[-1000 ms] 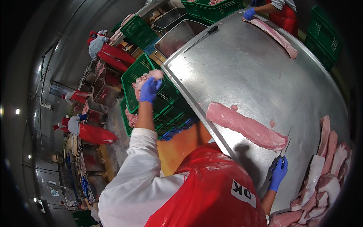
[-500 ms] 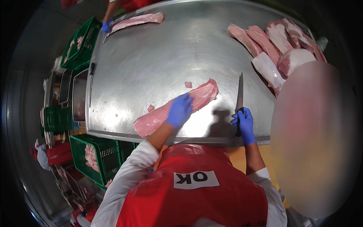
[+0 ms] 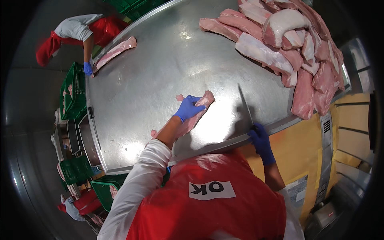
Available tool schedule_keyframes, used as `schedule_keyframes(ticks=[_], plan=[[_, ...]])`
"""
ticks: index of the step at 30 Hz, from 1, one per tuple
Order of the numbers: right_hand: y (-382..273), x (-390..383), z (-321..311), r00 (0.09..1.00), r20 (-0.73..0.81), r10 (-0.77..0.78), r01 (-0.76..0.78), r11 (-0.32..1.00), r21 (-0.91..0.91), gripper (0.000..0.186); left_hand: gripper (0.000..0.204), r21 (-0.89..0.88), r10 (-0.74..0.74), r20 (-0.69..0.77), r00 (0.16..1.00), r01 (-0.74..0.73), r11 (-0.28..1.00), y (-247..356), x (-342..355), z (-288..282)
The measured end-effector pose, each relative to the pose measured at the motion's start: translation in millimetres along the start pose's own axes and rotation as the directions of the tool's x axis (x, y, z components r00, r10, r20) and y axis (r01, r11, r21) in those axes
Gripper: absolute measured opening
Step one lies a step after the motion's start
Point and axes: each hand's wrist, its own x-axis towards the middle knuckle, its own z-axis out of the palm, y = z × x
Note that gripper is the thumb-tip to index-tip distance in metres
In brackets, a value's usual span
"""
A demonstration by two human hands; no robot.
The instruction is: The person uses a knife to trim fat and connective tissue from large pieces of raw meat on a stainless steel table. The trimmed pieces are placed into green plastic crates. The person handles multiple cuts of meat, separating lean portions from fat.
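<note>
My left hand [image 3: 188,108], in a blue glove, grips a long pink meat loin [image 3: 190,125] near its upper end, fingers curled over it on the steel table [image 3: 144,80]. A small scrap [image 3: 179,97] lies just beyond it and another [image 3: 153,133] near its lower end. My right hand [image 3: 261,141], also gloved, holds a long knife [image 3: 245,102] by the handle at the table's near edge, its blade pointing away from me, right of the loin.
Many meat pieces [image 3: 284,60] are heaped at the back right. At the back left a co-worker [image 3: 104,30] reaches to a pale strip [image 3: 114,54]. Green crates [image 3: 74,96] and steel bins [image 3: 84,142] line the left side. Another person [image 3: 86,202] stands lower left.
My left hand has come from the scrap-filled green crate onto the loin and now grips it, the loin looking narrower, turned more upright along its length. The camera's view has swung round.
</note>
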Motion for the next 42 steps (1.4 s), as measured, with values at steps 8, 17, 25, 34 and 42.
schedule_keyframes(ticks=[8, 17, 25, 34, 42], plan=[[2, 56, 60, 0.912, 0.149, -0.383, 0.409, 0.878, -0.247, 0.019, 0.029, 0.669, 0.213, -0.222, 0.952, -0.01, 0.743, 18, 1, 42], [-39, 91, 69, 0.938, 0.234, -0.254, 0.328, 0.867, -0.374, 0.019, 0.016, 0.433, 0.12, -0.269, 0.955, 0.008, 0.901, 43, 0, 22], [-47, 101, 62, 0.933, 0.313, -0.177, 0.301, 0.861, -0.41, 0.019, 0.013, 0.61, 0.219, -0.231, 0.948, -0.034, 0.791, 57, 8, 13], [-55, 108, 45, 0.902, 0.41, -0.133, 0.328, 0.829, -0.452, 0.022, 0.019, 0.537, 0.115, -0.101, 0.988, -0.043, 0.843, 77, 10, -4], [-81, 127, 82, 0.883, 0.453, -0.126, 0.353, 0.814, -0.461, 0.025, 0.023, 0.506, 0.061, -0.063, 0.996, -0.021, 0.863, 102, 9, -32]])
